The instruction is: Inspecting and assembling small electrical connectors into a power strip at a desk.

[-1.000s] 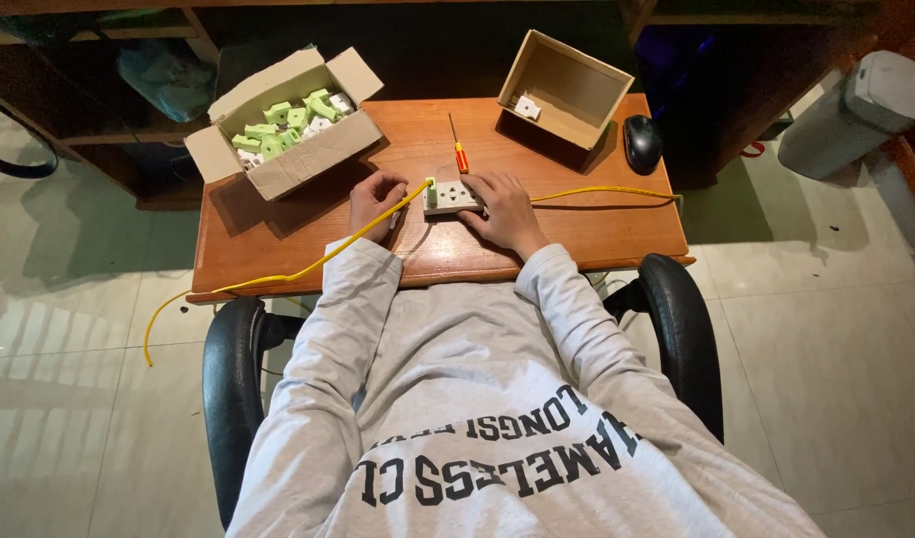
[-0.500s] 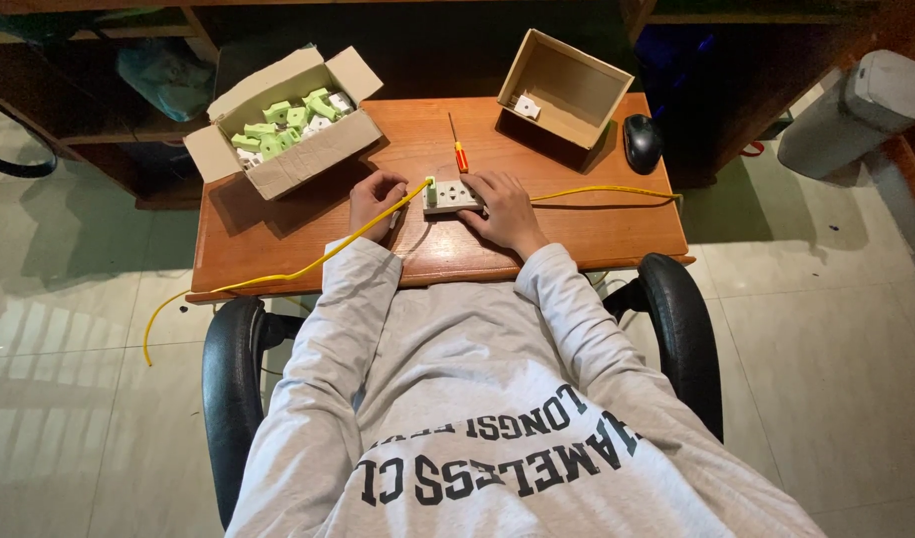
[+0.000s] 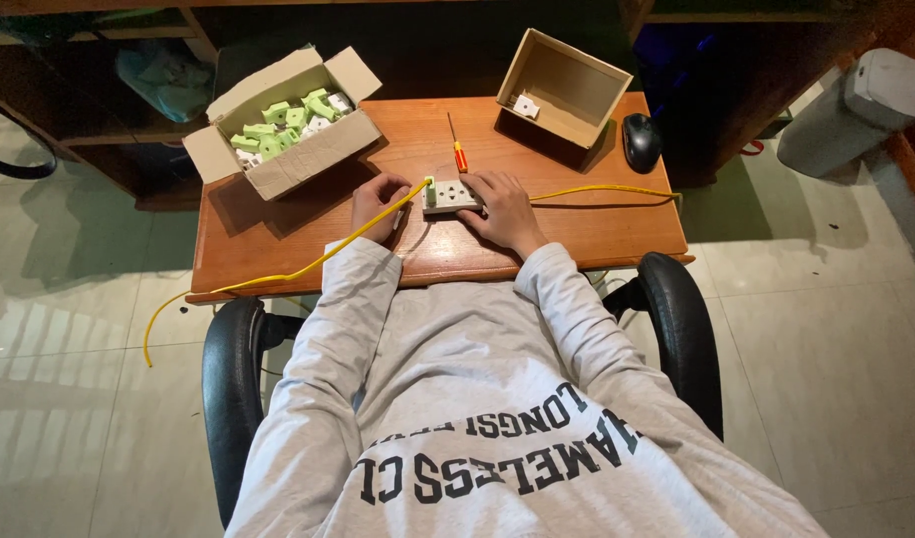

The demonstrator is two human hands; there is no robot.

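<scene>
The left hand (image 3: 380,204) rests on the wooden desk (image 3: 278,234) with its fingers curled around a yellow cable (image 3: 363,239), pinching it close to where it meets a small green-and-white connector (image 3: 429,189). The right hand (image 3: 502,207) lies just at 3 o'clock of it, fingers spread and pressing down on a pale socket plate (image 3: 450,196), which sits flat on the desk between the two hands. The hands are apart, each busy with its own piece, and the plate touches the connector at its left end.

From the left hand the yellow cable runs off toward 8 o'clock, over the desk edge and down in a loop above the tiled floor (image 3: 69,399). A second stretch of yellow cable (image 3: 607,189) leaves the right hand toward 3 o'clock and bends over the desk's right edge.

At 12 o'clock of the plate lies a screwdriver (image 3: 456,147) with an orange handle. At 11 o'clock stands an open cardboard box (image 3: 288,164) full of green and white parts (image 3: 283,118). At 1 o'clock a smaller open box (image 3: 567,85) is tipped on its side, with one white piece (image 3: 525,105) inside. A black computer mouse (image 3: 642,141) sits beside it at 2 o'clock. The person wears a grey sweatshirt (image 3: 457,379) and sits in a black office chair (image 3: 233,379).
</scene>
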